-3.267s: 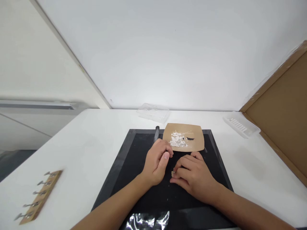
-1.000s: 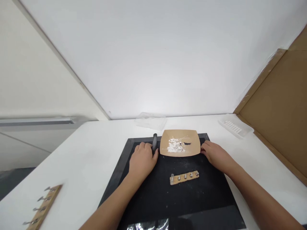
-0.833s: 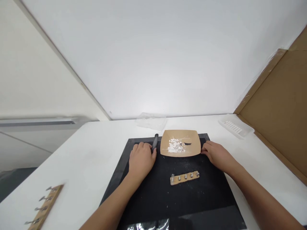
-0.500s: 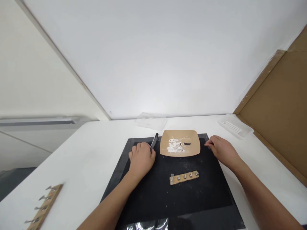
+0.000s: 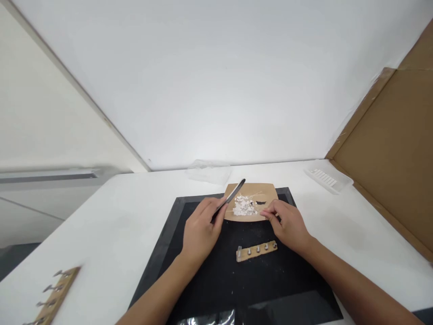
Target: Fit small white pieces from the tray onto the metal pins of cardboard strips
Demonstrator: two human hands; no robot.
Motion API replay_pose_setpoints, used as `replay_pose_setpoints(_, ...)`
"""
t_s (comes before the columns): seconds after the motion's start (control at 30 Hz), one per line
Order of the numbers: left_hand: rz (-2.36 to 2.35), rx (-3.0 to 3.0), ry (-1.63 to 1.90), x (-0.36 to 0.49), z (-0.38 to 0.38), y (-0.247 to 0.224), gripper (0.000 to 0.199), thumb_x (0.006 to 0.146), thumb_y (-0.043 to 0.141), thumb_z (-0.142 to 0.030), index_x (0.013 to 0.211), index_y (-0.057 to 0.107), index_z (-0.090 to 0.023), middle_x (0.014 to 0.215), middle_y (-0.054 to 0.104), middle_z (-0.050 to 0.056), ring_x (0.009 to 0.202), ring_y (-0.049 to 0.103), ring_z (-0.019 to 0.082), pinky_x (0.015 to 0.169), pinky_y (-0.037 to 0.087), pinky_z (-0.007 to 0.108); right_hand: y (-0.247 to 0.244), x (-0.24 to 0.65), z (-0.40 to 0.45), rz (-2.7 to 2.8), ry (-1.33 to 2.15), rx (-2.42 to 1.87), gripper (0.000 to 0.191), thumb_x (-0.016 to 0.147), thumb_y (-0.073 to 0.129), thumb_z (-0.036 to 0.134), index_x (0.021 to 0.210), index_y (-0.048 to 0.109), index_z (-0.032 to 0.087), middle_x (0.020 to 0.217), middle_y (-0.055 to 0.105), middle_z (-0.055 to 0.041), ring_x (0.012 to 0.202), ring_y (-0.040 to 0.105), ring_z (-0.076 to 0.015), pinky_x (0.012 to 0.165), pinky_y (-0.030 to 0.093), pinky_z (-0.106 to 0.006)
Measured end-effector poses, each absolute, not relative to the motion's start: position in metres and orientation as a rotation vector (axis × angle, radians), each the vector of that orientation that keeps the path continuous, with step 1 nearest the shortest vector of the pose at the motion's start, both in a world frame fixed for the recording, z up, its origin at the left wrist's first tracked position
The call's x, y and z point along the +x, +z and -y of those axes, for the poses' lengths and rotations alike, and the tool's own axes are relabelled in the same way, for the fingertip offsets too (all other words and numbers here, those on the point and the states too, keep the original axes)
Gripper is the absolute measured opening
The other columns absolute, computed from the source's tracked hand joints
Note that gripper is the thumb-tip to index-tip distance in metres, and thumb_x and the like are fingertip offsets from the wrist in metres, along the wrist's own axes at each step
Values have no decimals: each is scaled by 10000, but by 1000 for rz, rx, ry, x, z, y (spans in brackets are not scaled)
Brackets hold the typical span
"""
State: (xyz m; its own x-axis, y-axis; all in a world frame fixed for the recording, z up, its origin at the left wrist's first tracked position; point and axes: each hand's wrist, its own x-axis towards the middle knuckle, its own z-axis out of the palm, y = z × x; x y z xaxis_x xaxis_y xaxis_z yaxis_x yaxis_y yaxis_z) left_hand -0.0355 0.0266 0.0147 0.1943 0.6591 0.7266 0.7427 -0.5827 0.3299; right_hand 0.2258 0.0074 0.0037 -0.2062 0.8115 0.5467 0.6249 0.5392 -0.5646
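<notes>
My left hand point(image 5: 203, 227) is closed around a slim, dark, slightly curved tool point(image 5: 236, 191) with a pale strip along it; its tip points up over the left part of a brown paper tray point(image 5: 269, 190). In the tray lie a heap of small white flakes point(image 5: 244, 206) and a dark sliver point(image 5: 260, 202). My right hand point(image 5: 287, 224) is at the tray's right front edge, thumb and fingertips pinched together. Whatever may be between those fingertips is too small to make out. In front of both hands, a wooden strip with metal pegs point(image 5: 257, 251) lies on the black mat point(image 5: 216, 284).
On the left of the white table point(image 5: 111, 225) is another wooden strip with metal hooks point(image 5: 56, 293). Behind the tray lies a clear plastic piece point(image 5: 208, 172). A translucent case with white strips point(image 5: 329, 178) lies at the back right, near a cardboard wall point(image 5: 389, 149).
My right hand has moved left from beside the mat's right edge to the tray's front edge. My left hand has lifted the dark tool and brought it right, over the tray.
</notes>
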Motion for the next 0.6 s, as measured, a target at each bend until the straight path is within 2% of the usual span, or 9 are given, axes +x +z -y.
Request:
replay_pose_setpoints(0.17,1503,-2518,-1557,-23,-18,17,172,1023,668,-249,1128,802,-223,784,726,-7,721,688,136,715,568,256,3,213,-10,1870,192,-1155,267,1092,553,323,838,554,239,790,690,-11,743,660,-172,676,466,-290)
replay_pose_setpoints(0.37,1466,-2619,-1634,-12,-14,11,192,1007,682,-230,1133,827,-227,745,730,1,725,697,144,720,577,256,1,204,-17,1791,104,-1144,266,1096,556,339,854,594,235,772,697,-8,719,665,-160,666,452,-283)
replay_pose_setpoints(0.6,1453,-2679,-1686,-9,-10,15,186,1001,679,-225,1102,833,-238,742,744,5,677,695,139,677,588,253,7,199,-12,1830,-60,-1285,277,1103,532,303,842,602,241,811,748,-42,726,678,-187,684,415,-328)
